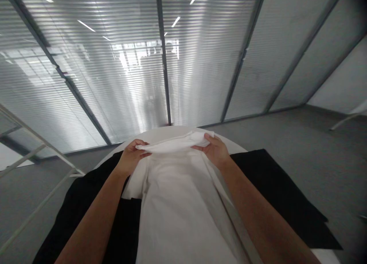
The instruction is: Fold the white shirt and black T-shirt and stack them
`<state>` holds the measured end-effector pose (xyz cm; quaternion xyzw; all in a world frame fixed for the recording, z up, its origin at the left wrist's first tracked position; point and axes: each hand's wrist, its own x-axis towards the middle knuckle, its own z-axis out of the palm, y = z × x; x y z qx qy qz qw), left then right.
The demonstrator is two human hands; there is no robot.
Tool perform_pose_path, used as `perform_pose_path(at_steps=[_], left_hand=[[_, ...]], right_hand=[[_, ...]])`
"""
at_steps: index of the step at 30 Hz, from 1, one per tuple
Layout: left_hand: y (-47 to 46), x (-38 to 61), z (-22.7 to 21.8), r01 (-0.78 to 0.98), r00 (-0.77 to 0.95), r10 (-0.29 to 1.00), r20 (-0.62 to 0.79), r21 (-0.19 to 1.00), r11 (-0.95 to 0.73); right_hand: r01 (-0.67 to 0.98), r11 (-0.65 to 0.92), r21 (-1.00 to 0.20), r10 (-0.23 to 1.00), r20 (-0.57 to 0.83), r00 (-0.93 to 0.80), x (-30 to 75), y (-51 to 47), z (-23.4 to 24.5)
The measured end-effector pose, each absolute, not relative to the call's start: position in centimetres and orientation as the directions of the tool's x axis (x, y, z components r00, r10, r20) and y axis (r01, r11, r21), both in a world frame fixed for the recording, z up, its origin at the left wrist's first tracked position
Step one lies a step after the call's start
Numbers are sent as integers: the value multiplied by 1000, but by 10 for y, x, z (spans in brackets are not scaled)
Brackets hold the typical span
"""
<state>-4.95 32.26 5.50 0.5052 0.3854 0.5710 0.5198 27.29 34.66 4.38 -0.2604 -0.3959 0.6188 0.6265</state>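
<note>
A white short-sleeved shirt stretches from the table's far side down toward me. My left hand pinches the left end of its upper edge, a folded white band, between thumb and fingers. At the other end of that band, my right hand grips the cloth the same way. Between both hands the band is raised and fairly taut. One sleeve hangs out below my left wrist. My right forearm covers part of the shirt's right side.
Black cloth lies under the shirt and spreads over both sides of the round white table. A white metal frame stands at the left. Behind the table rise glass panels with blinds. Grey carpet covers the floor.
</note>
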Motion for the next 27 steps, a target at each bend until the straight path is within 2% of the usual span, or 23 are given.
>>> perform_pose_path(at_steps=[3,6,8,10,13,16,18,20,22,25,27], left_hand=[[306,-58,43,-31,134,966,221,975,-219],[293,-66,30,138,214,965,152,973,-184],[290,-69,23,212,234,964,129,961,-180],[290,-71,19,243,245,961,126,952,-187],[291,-72,17,250,302,948,95,952,-175],[291,-75,18,296,410,911,30,941,-164],[290,-77,22,347,460,888,-1,921,-178],[289,-76,27,441,408,913,26,869,-222],[288,-68,31,574,280,946,163,761,-301],[283,-46,28,754,221,892,394,511,-412],[280,-30,16,828,275,866,418,355,-434]], right_hand=[[-546,136,-827,952,261,-158,285,329,34],[-435,183,-882,891,336,-306,290,320,29],[-332,198,-922,843,333,-423,291,319,29],[-209,198,-958,790,282,-545,292,320,31],[-23,162,-987,704,131,-698,295,323,30],[132,113,-985,644,-29,-765,299,322,28],[245,137,-960,625,-109,-773,302,320,31],[422,225,-878,660,-181,-729,302,317,39],[646,322,-692,765,-212,-608,297,311,49],[857,361,-369,911,-56,-408,274,299,57],[896,365,-252,931,115,-347,251,291,49]])
